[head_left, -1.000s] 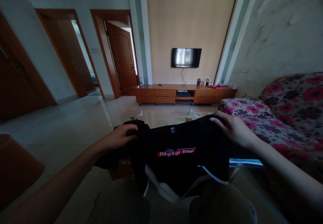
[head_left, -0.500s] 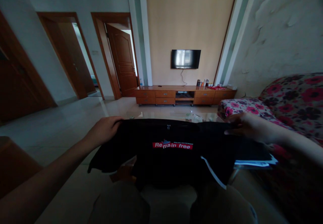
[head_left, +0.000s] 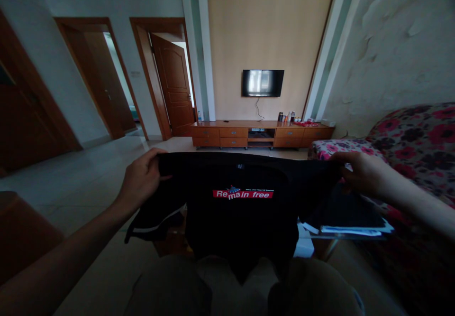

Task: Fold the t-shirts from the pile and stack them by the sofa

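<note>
A black T-shirt (head_left: 241, 226) hangs spread between my two hands, its front with a red "Remain free" print facing me. My left hand (head_left: 142, 176) pinches the shirt near its left shoulder. On the other side my right hand (head_left: 357, 171) grips the opposite shoulder, thumb and fingers closed on the cloth. Both sleeves droop, and a pale stripe shows on the left one. The lower hem dangles just above my knees. Beyond and below my right hand lies a dark folded cloth (head_left: 355, 211) on top of white and bluish layers.
A glass table edge (head_left: 341, 236) shows under the folded pile, mostly hidden by the shirt. At right stands a flower-patterned sofa (head_left: 408, 150). A low wooden TV cabinet (head_left: 232, 138) with bottles sits by the far wall, beneath a television (head_left: 263, 83). A brown furniture corner (head_left: 24, 230) is at left.
Both hands have risen a little and the T-shirt's top edge is higher and tauter. Its right sleeve has swung away, uncovering a white box-like thing below.
</note>
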`<state>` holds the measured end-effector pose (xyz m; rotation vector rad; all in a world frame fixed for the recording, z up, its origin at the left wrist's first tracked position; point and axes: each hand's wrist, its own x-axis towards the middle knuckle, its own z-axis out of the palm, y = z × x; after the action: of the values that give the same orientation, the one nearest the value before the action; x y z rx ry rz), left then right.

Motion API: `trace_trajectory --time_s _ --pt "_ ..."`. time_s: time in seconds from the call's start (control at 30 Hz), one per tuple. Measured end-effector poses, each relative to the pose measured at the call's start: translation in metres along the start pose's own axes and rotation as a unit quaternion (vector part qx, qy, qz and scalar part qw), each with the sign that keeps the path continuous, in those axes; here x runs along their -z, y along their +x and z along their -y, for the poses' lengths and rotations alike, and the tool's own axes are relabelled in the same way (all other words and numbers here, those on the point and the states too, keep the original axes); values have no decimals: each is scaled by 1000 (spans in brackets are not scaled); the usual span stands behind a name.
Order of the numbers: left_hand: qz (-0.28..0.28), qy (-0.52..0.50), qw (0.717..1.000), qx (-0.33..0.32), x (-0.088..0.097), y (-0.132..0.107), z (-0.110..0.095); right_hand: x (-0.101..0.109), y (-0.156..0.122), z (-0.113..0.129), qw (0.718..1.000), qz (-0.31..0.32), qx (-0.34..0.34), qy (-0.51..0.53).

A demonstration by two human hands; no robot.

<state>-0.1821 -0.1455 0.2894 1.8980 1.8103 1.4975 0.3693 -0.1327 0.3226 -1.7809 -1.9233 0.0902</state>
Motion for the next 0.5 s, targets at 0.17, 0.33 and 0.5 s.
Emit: trace_trajectory --time_s 0.17,0.33,0.5 --pt "-103 143 977 -120 7 -3 -12 2 -8 15 996 36 -77 33" --pt "-106 203 967 -117 17 3 -1 3 -10 10 994 77 -77 -17" --pt "-90 216 961 -150 27 4 1 0 -13 -8 982 166 -82 33"
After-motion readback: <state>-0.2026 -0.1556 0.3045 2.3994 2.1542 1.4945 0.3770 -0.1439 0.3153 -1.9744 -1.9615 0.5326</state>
